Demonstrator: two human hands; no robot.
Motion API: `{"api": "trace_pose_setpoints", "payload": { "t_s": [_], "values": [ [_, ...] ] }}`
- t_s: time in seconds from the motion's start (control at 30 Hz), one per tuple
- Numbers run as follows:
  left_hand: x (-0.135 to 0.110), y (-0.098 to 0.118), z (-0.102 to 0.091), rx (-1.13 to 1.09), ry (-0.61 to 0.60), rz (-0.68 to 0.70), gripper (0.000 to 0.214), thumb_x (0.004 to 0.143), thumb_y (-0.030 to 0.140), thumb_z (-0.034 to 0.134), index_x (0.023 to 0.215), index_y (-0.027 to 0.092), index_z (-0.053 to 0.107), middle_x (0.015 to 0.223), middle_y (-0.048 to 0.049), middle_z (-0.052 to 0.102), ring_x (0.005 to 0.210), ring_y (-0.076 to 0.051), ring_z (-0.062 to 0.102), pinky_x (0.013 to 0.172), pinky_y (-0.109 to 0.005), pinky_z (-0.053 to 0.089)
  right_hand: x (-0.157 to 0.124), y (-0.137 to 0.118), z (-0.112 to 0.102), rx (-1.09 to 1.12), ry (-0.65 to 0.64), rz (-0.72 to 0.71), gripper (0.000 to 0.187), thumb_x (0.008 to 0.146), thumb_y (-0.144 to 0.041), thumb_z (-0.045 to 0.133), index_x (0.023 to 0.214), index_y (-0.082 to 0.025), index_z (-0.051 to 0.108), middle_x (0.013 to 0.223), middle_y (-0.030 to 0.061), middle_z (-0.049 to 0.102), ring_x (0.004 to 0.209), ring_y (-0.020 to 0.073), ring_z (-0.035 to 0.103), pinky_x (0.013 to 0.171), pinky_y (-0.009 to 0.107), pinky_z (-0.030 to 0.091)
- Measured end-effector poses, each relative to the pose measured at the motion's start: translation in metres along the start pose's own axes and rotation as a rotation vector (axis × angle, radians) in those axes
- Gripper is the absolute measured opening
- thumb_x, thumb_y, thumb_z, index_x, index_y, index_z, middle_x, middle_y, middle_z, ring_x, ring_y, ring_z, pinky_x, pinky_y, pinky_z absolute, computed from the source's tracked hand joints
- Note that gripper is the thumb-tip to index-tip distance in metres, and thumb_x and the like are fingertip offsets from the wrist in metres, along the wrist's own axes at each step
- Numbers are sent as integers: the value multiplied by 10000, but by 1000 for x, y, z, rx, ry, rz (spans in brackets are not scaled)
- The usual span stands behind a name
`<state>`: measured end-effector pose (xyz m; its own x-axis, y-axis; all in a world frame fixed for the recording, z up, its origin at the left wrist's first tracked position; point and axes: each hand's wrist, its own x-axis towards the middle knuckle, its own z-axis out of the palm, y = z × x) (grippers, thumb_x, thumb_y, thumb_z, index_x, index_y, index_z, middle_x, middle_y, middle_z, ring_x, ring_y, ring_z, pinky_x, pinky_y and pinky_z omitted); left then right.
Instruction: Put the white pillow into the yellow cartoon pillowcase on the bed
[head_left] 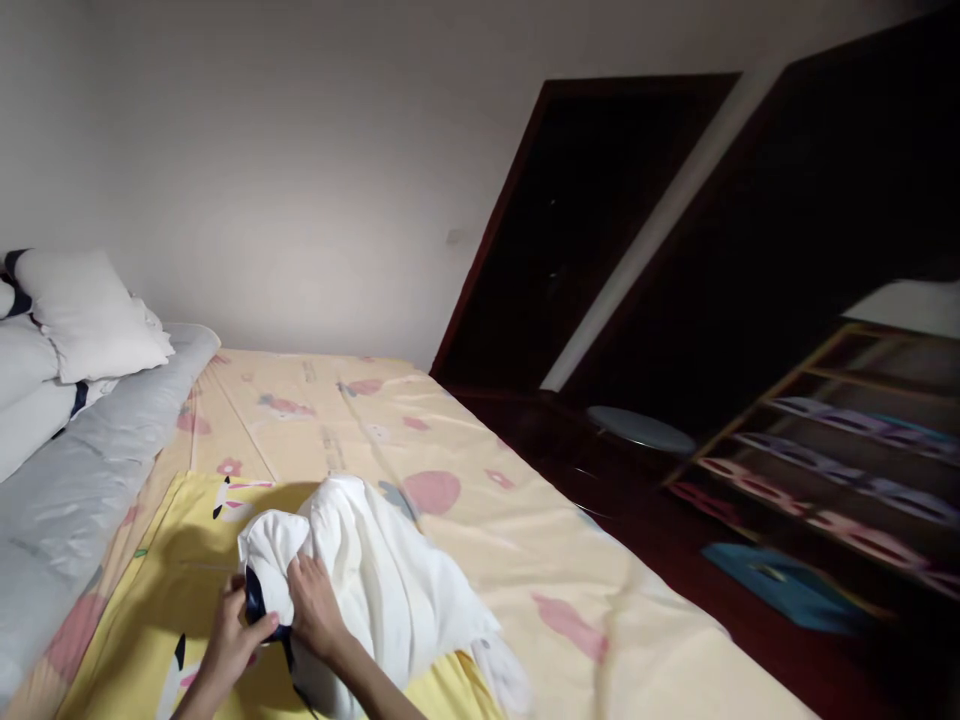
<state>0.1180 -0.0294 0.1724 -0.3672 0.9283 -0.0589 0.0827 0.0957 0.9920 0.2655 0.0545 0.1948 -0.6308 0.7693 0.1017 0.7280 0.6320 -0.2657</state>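
Note:
A bunched white cloth with a navy edge (390,570) lies in front of me, its folds raised in a soft heap. It resembles the covers of the white cushions, but its exact kind is unclear. My left hand (234,632) pinches the navy edge between thumb and fingers. Close beside it, my right hand (313,602) is closed on the white fabric, fingertips partly hidden in the folds. Beneath the cloth is a yellow cloth (202,530) with rabbit prints, spread over the bed.
The bed (465,540) wears a peach strawberry-print sheet. Grey bedding (112,480) and white cushions (94,310) line the left. Beyond the right edge are a dark floor, a round stool (641,428), a shoe rack (817,430) with slippers and a blue mat (787,590). A dark door (585,220) stands behind.

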Motion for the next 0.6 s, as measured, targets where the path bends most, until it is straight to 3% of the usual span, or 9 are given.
{"api": "trace_pose_setpoints", "payload": {
  "t_s": [0.07,0.13,0.23,0.3,0.4,0.6],
  "values": [
    [3,0,-9,-24,65,-67,662,618,629,717,1103,180,666,1297,-146,608,1302,-328,493,1064,-388,429,-3,3,-18,-14,44,-9,304,687,-135,553,991,-136,564,1003,132,619,910,272,559,842,405,415],
    [5,10,-11,-157,121,-160,821,680,691,623,1338,221,481,1492,-137,443,1396,-303,400,1059,-386,436,-9,0,-42,-66,74,-59,295,673,-72,515,953,-155,559,942,104,616,850,243,545,772,360,399],
    [4,38,3,-382,-9,-183,961,661,678,653,1457,276,296,1557,-119,368,1373,-293,446,1017,-364,474,-19,-10,-77,-143,79,-195,286,692,-64,516,952,-174,560,908,87,606,815,230,522,727,344,379],
    [1,60,22,-474,-55,-205,985,606,626,741,1436,264,354,1503,-127,455,1329,-305,497,1008,-355,483,-27,-15,-98,-181,86,-259,255,749,-79,510,976,-182,566,903,84,603,806,228,513,726,349,388],
    [-7,88,52,-541,11,-181,908,589,568,798,1362,222,473,1412,-141,557,1272,-311,548,991,-350,494,-40,-13,-124,-239,170,-258,305,789,-71,490,1065,-176,567,949,104,603,846,245,513,762,364,433],
    [-21,136,94,-759,-185,-96,647,578,446,849,1108,126,663,1063,-137,749,984,-297,689,863,-378,549,-71,6,-181,-391,343,-190,651,625,-7,479,1237,-228,489,1298,172,487,1014,306,514,763,409,517]
  ]
}}
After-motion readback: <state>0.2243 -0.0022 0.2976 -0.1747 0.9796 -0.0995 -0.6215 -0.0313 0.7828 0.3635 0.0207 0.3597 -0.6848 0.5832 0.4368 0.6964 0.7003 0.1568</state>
